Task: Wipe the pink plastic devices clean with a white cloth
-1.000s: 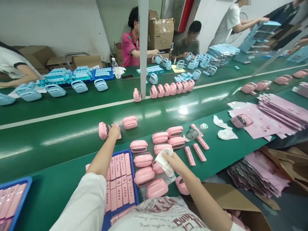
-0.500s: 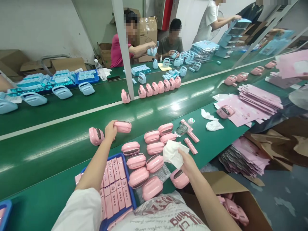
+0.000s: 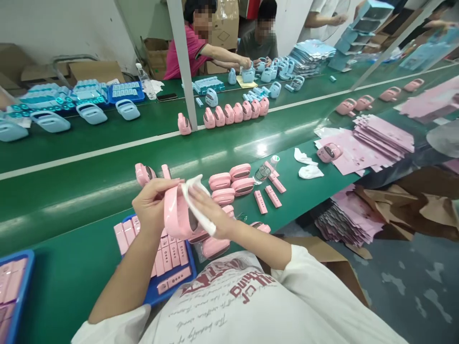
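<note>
My left hand [image 3: 148, 203] is closed around the edge of a glossy pink plastic case with a loop handle [image 3: 174, 215], held up in front of me. My right hand [image 3: 215, 215] presses a folded white cloth [image 3: 194, 205] flat against the case's right side. The cloth hides much of that face. Behind and below my hands, several more pink cases [image 3: 223, 196] lie grouped on the green table. A blue tray [image 3: 191, 260] of slim pink button-faced pieces [image 3: 165, 255] lies under my left forearm, which partly covers it.
Beyond my hands, another pink case [image 3: 144, 174] and a slim pink piece [image 3: 166, 171] stand on the green belt [image 3: 89, 177]. A clear bottle [image 3: 263, 173] lies to the right near white cloths [image 3: 310, 172]. A post [image 3: 182, 62] rises before co-workers handling blue cases.
My left hand has brought the pink case back from the belt towards me. My right hand has moved left, and its cloth now lies against the case. My view has shifted.
</note>
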Demonstrator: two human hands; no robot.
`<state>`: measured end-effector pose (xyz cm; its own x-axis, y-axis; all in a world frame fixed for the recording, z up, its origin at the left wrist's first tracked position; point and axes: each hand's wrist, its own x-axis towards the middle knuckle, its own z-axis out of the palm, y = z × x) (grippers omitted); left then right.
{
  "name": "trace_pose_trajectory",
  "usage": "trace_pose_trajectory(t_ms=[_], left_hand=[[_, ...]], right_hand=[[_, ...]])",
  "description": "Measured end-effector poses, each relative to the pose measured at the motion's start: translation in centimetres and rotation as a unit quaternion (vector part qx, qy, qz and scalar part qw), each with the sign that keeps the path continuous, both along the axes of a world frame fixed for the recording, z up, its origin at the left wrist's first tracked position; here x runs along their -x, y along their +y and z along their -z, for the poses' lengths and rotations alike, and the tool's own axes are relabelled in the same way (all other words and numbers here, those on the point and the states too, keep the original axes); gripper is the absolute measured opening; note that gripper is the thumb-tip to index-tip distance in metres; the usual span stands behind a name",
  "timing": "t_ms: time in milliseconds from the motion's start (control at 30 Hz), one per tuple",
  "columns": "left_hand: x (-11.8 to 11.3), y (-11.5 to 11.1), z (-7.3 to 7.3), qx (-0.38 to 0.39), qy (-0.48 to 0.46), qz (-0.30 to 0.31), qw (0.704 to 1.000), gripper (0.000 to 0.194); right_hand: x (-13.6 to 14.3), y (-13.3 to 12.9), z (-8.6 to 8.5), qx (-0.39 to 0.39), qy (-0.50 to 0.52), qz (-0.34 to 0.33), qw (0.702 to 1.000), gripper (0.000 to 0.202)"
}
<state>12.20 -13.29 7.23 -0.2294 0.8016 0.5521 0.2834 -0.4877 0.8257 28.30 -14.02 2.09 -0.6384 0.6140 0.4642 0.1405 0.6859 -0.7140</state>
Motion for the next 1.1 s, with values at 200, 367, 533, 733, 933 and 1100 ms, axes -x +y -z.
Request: trace_pose_trajectory(t_ms=[200, 367, 533, 733, 933, 1100], left_hand=[[-1.1, -2.0, -1.4, 0.007, 0.000, -0.027, 1.000, 0.012], [-1.8, -3.0, -2.0, -0.007, 0.005, -0.031, 0.999, 0.015], [-1.9, -3.6, -2.2, 0.044, -0.097, 0.025, 0.994, 0.014], [-3.1, -4.3, -3.7, 0.109, -0.172, 0.129, 0.971, 0.012], [-2.5, -4.8, -2.3, 0.182, -0.152, 0.059, 0.970, 0.028], [-3.4, -7.9, 2.3, 0.087, -0.182, -0.001, 0.979, 0.037]], right_hand=[[-1.1, -0.7, 0.5, 0.016, 0.015, 0.030, 0.999, 0.068], [-1.4, -2.1, -0.3, -0.051, 0.030, -0.055, 0.997, 0.058], [-2.1, -2.5, -1.2, 0.172, 0.190, 0.003, 0.967, 0.062], [-1.0, -4.2, -1.6, 0.566, 0.301, -0.074, 0.764, 0.079], [0.1, -5.2, -0.9, 0.655, 0.433, 0.025, 0.619, 0.057], [0.0, -4.6, -0.7, 0.628, 0.490, 0.071, 0.600, 0.052]])
